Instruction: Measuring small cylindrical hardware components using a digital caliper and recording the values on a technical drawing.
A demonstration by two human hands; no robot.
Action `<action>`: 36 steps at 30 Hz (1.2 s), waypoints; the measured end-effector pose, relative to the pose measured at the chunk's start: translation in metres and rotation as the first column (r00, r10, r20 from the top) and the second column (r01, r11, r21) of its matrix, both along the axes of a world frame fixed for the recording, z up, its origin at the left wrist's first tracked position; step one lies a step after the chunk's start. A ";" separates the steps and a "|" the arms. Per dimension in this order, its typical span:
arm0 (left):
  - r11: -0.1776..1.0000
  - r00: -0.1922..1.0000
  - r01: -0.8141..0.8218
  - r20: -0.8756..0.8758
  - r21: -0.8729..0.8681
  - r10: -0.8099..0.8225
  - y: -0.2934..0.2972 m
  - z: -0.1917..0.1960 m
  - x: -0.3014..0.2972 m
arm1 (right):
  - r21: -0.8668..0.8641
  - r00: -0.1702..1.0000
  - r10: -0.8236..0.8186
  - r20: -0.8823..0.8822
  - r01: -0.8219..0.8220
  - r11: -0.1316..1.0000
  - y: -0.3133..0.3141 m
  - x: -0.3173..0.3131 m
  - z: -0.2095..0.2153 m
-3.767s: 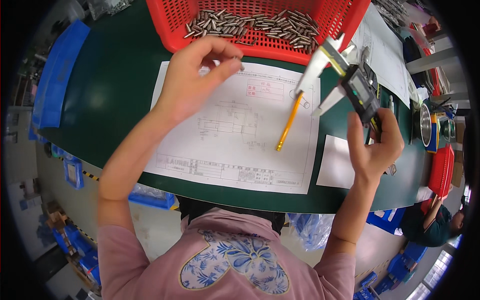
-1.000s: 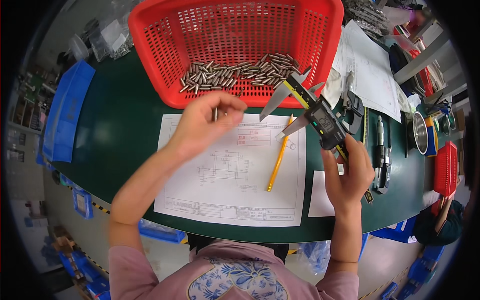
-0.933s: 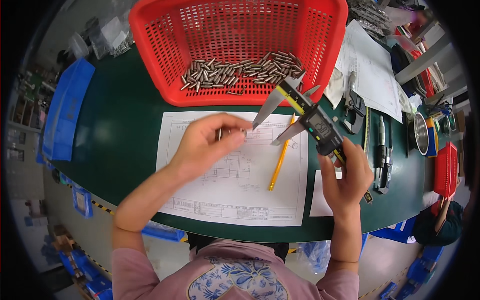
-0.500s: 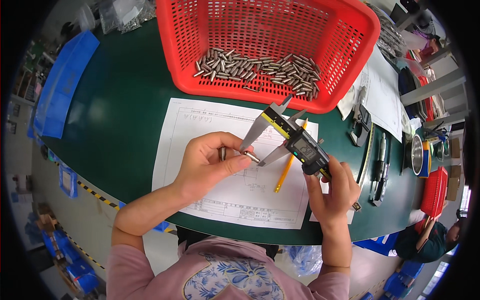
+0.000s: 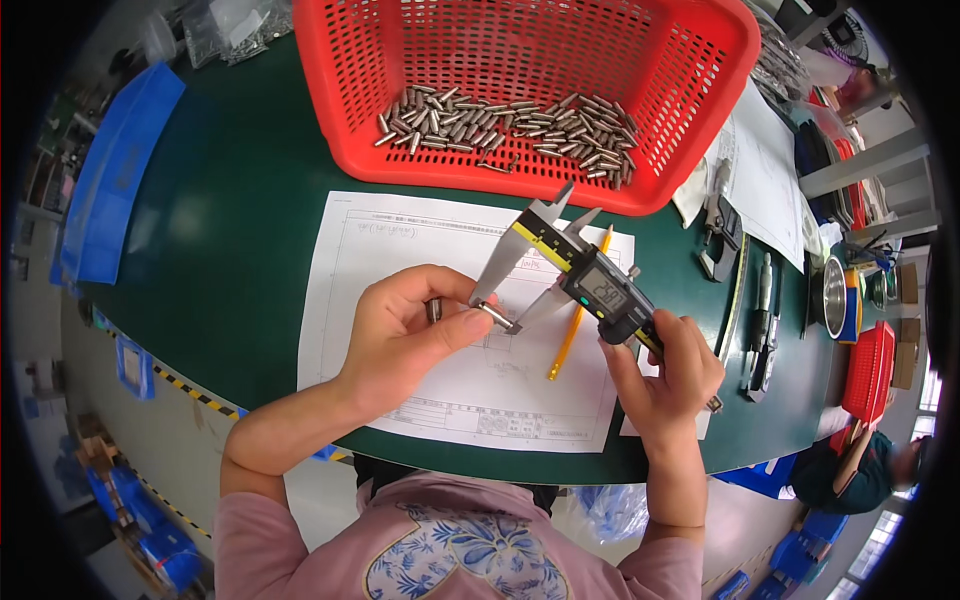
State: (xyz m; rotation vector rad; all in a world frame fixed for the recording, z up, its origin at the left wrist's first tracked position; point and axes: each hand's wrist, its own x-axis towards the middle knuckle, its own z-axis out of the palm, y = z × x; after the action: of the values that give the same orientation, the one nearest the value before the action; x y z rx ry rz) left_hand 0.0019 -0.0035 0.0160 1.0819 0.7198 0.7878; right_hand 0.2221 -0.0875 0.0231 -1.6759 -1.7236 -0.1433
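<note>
Pinching a short metal pin [image 5: 497, 315] near the centre of the view, between thumb and forefinger of the left hand [image 5: 410, 330] at nine o'clock, with a second pin [image 5: 433, 309] tucked against the curled fingers. Gripping a digital caliper [image 5: 605, 293] by its lower end in the right hand [image 5: 662, 380] at four o'clock, thumb beside the housing. Spanning the held pin lengthwise with the caliper's long jaws; impossible to tell full contact at both ends. Best done, in judgement, by lining the pin up parallel to the beam, keeping fingertips clear of the end faces, closing lightly and reading only once steady; with any tilt, likely a false reading.

Lying beneath, on the green surface [image 5: 240, 200]: a printed drawing sheet [image 5: 340, 300], with a yellow pencil [image 5: 566, 340] across its right side at four o'clock.

Farther out, at twelve o'clock: a red perforated basket [image 5: 355, 165], with many loose pins [image 5: 590, 130] heaped across its floor in mixed directions. At three: a round metal bowl [image 5: 833, 285], contents too small to tell. At ten: a blue tray [image 5: 120, 180], contents unclear. Farthest, at eleven: clear plastic bags [image 5: 235, 25], apparently holding small metallic pieces.
</note>
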 end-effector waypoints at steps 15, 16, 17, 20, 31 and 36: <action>0.962 0.992 0.101 0.096 -0.253 -0.079 0.010 0.000 -0.001 | -0.008 1.000 -0.009 0.000 0.009 1.000 0.006 0.000 -0.003; 0.934 0.995 0.086 0.083 -0.346 -0.061 0.015 0.002 0.002 | -0.004 0.998 -0.031 -0.053 0.031 1.000 0.004 0.003 -0.002; 0.916 0.999 0.045 0.044 -0.398 -0.030 0.025 0.003 0.005 | 0.043 0.995 -0.063 -0.078 0.067 0.997 0.003 0.009 -0.002; 0.937 1.000 -0.019 0.008 -0.348 0.023 0.072 0.007 0.010 | 0.115 0.983 -0.152 -0.103 0.163 0.980 0.000 0.022 0.003; 0.670 0.500 0.483 -0.805 0.564 0.318 0.158 0.002 0.047 | 0.158 0.979 -0.163 -0.122 0.181 0.971 0.002 0.026 0.006; 0.685 0.416 0.563 -0.875 0.463 0.249 0.165 0.010 0.054 | 0.153 0.982 -0.162 -0.101 0.176 0.972 0.003 0.024 0.007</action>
State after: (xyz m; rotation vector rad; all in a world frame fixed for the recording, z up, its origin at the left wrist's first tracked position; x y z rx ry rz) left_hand 0.0563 0.1620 0.0260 2.4018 1.2188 0.1567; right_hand 0.2463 -0.0843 0.0300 -1.6817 -1.4634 -0.2770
